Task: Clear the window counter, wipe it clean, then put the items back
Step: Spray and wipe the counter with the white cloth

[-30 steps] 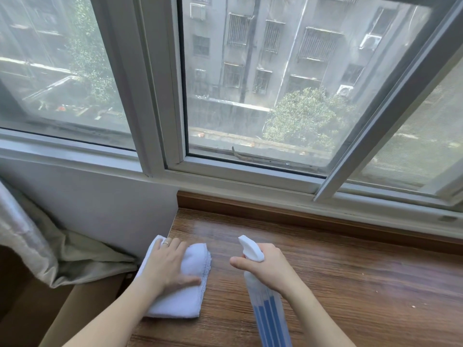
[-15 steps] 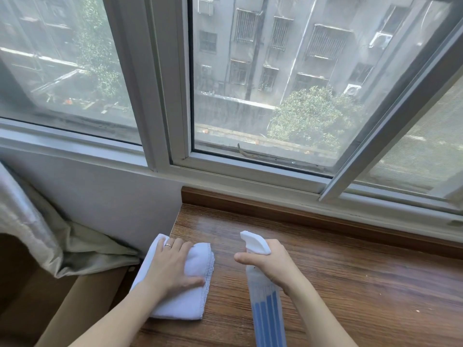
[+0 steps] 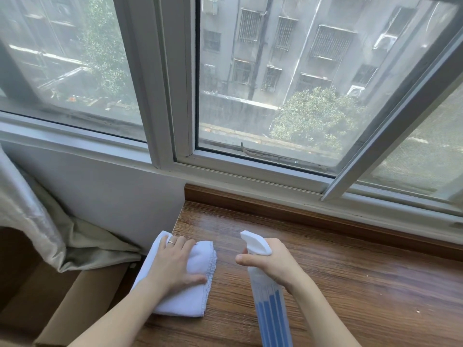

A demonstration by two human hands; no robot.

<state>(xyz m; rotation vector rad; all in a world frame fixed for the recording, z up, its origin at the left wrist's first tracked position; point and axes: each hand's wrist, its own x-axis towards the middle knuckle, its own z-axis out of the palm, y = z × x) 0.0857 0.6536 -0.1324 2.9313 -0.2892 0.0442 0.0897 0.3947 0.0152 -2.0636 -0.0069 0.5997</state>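
At six o'clock, nearest the camera, the right hand (image 3: 271,262) is gripping the neck of a translucent plastic spray bottle with blue liquid and a white trigger head (image 3: 269,294), its fingers curled round the trigger and the nozzle aiming toward twelve o'clock over the brown wood-grain tabletop (image 3: 350,284). Over the last second this hand has barely shifted, so it looks as if spraying is going on or just finishing. At about eight o'clock the left hand (image 3: 172,265) is lying flat with straight fingers pressing on a folded white terry cloth (image 3: 186,294), which is resting at the tabletop's left end and partly overhanging its edge; it too is staying put, waiting. The tabletop in view is carrying nothing else, so clearing seems done and wiping is about to start. A faint sheen toward twelve o'clock may be wet spray, though I cannot be sure. Farther out, at ten o'clock, a pale crumpled curtain (image 3: 37,221) is hanging, and beyond it the grey-framed sliding window (image 3: 180,96) is standing at twelve.
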